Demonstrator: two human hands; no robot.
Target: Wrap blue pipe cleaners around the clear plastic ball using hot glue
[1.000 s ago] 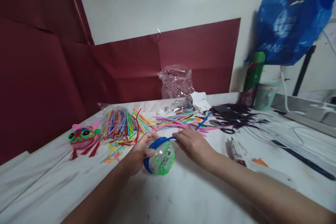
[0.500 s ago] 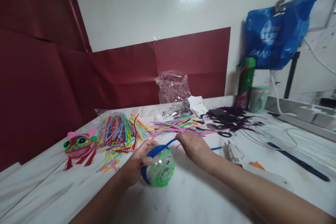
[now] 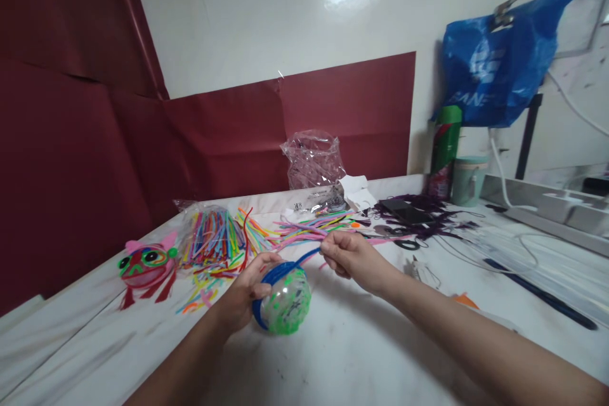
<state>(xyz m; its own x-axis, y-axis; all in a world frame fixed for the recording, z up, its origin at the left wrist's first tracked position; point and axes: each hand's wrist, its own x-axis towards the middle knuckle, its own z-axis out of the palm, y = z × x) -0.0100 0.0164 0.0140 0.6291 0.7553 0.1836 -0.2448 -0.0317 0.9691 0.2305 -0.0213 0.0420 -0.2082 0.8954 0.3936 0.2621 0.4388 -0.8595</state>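
Observation:
A clear round ball [image 3: 287, 302] with green spots is above the front middle of the table, a blue band of pipe cleaner around its left and upper side. My left hand [image 3: 248, 292] is closed on the ball's left side, thumb over the blue band. From the top of the band a blue pipe cleaner [image 3: 308, 256] stretches up and right to my right hand [image 3: 349, 258], which pinches its end between thumb and fingers. The ball's far left side is hidden by my left hand.
Bundles of colourful pipe cleaners [image 3: 216, 235] lie behind my hands. A pink mask-like craft [image 3: 145, 265] sits at left. A white glue gun [image 3: 423, 271], black scissors [image 3: 407, 244], a phone [image 3: 406, 210] and a green cup [image 3: 469, 181] are at right.
The ball and my left hand have shifted slightly left. My right hand has turned, showing more of its fingers, with the blue pipe cleaner still pinched. The short blue end beyond my right wrist no longer shows.

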